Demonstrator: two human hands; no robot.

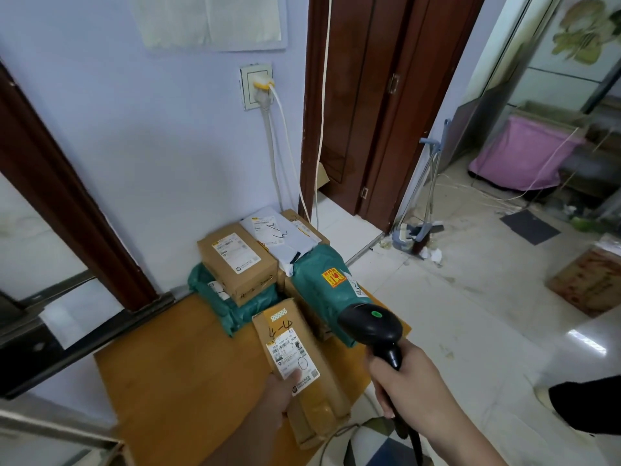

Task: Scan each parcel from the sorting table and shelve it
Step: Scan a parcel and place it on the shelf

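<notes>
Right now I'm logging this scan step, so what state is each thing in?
Left hand: grips the long box, thumb on its label.
Long box: held, label up, marked 4-4.
Right hand: grips the scanner handle.
Scanner: green light on, head above the box.
Green parcel: lying on the pile, beside the scanner.
Brown box: stacked on a green bag.
White mailer: on top, at the back.
Door: open.

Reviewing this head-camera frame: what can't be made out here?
- Print on the held parcel's label: too small, and the left hand's thumb covers its lower edge.
- Scanner window and trigger: they face away; the right hand's fingers wrap the far side of the handle.
- Brown box at the back of the pile: mostly under the white mailer.
- Shelves: none in view.
</notes>
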